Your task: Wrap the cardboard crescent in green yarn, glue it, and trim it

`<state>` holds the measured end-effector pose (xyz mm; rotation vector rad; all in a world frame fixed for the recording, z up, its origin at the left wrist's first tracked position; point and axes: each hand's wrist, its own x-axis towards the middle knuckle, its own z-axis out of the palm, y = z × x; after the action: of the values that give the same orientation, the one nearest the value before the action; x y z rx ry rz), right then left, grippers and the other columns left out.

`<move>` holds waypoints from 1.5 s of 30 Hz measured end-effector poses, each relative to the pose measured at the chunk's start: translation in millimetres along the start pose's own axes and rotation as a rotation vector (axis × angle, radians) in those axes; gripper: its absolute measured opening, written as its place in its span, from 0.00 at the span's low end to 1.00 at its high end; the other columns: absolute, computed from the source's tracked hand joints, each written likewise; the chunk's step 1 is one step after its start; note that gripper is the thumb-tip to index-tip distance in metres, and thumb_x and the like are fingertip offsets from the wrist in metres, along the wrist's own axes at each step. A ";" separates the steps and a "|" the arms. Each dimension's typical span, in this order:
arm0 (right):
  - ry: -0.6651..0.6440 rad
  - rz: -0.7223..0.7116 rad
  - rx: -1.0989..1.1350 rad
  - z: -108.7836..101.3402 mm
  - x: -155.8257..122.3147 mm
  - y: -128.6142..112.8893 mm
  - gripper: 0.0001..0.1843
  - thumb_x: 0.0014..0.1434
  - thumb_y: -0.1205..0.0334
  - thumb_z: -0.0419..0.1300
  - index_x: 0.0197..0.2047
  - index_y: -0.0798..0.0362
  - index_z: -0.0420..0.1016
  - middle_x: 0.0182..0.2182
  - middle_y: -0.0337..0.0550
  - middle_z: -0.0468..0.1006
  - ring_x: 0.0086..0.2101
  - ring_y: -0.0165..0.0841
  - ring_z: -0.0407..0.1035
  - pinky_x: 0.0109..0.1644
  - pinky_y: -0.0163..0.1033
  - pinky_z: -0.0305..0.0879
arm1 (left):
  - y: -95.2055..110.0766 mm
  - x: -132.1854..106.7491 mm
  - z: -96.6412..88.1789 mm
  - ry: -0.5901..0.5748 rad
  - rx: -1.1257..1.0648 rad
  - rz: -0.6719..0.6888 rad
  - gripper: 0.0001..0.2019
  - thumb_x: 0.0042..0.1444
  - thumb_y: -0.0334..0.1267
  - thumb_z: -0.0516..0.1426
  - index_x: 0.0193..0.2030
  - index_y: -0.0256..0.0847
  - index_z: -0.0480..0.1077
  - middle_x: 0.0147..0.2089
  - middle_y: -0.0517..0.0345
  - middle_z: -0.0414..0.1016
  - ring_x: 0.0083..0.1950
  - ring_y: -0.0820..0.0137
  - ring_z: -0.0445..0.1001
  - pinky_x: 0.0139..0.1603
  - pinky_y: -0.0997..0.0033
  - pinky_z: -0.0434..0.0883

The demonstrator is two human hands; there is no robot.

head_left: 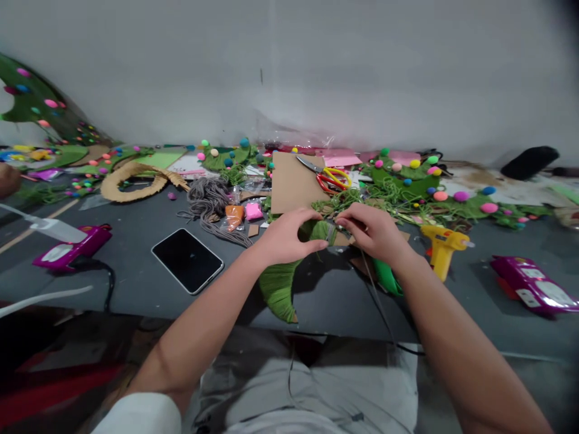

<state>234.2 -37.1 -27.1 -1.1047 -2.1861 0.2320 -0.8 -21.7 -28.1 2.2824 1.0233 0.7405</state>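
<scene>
A crescent wrapped in green yarn (278,290) hangs over the table edge area, a bit of bare cardboard showing at its lower tip. My left hand (289,238) grips its upper part between thumb and fingers. Close to the crescent's upper end, my right hand (373,232) is closed in a pinch on a strand of grey yarn (373,286). That strand runs down past the table edge toward my lap. Some grey turns lie around the green near the right fingertips. A green object (388,277) is partly hidden under my right forearm.
Scissors (328,175) lie on a cardboard sheet (289,181) behind my hands. A yellow glue gun (443,248) stands to the right, near a purple power strip (534,283). To the left are a phone (187,259), grey yarn bundle (205,202) and another purple strip (72,247).
</scene>
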 end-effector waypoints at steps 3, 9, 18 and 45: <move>0.024 0.062 0.081 2.9 0.7 2.8 0.09 0.67 0.60 0.56 0.37 0.53 0.74 0.31 0.41 0.75 0.30 0.31 0.67 0.35 0.35 0.60 | 2.1 -0.8 -4.2 -0.025 -0.086 0.041 0.26 0.52 0.51 0.64 0.55 0.43 0.70 0.56 0.49 0.75 0.57 0.57 0.73 0.59 0.56 0.69; -0.017 0.168 0.243 14.6 0.8 3.9 0.11 0.67 0.60 0.53 0.37 0.54 0.73 0.28 0.40 0.74 0.29 0.31 0.65 0.33 0.34 0.59 | 6.6 0.2 -11.2 0.081 -0.196 -0.004 0.23 0.52 0.47 0.64 0.52 0.41 0.70 0.53 0.52 0.76 0.53 0.61 0.74 0.57 0.59 0.69; -0.261 0.076 0.151 26.6 -3.6 -21.1 0.14 0.69 0.58 0.51 0.41 0.54 0.76 0.35 0.46 0.80 0.35 0.34 0.71 0.41 0.37 0.63 | -7.5 4.2 -1.0 0.327 0.007 -0.188 0.21 0.52 0.47 0.64 0.51 0.45 0.70 0.51 0.55 0.77 0.52 0.61 0.74 0.53 0.58 0.71; -0.020 0.182 0.362 23.4 0.6 -1.5 0.06 0.62 0.63 0.55 0.35 0.54 0.70 0.29 0.39 0.73 0.31 0.32 0.66 0.35 0.35 0.60 | 7.7 1.2 -3.0 0.152 -0.216 -0.061 0.22 0.53 0.49 0.64 0.52 0.42 0.69 0.51 0.54 0.76 0.51 0.63 0.74 0.53 0.62 0.70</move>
<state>218.2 -34.4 -44.0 -1.0923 -1.9584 0.6929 1.7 -24.5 -20.5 2.0279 1.0223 0.9619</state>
